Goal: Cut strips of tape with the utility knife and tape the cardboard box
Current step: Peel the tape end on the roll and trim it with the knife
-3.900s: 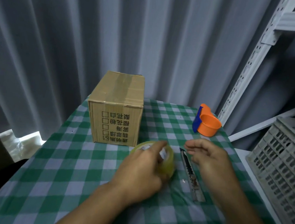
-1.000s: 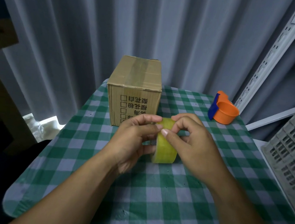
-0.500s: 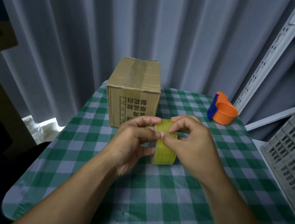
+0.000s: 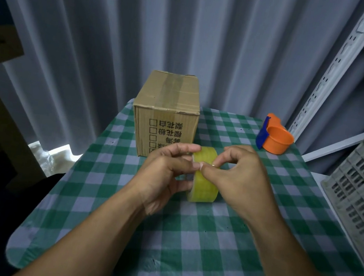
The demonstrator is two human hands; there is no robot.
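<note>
Bare forearms [image 4: 86, 238], no sleeves

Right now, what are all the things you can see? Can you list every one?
Cardboard box: one, brown, far middle of the table, taped along its top.
Tape roll: one, yellowish clear, held above the table in front of the box.
Tape dispenser: one, orange with a blue part, far right of the table.
Tablecloth: one, green and white checks, covering the table.
Crate: one, grey plastic, right edge.
Shelf upright: one, white metal, right rear.
Curtain: grey, behind everything.
Left hand: one, holding the roll.
Right hand: one, fingers picking at the roll's surface.
</note>
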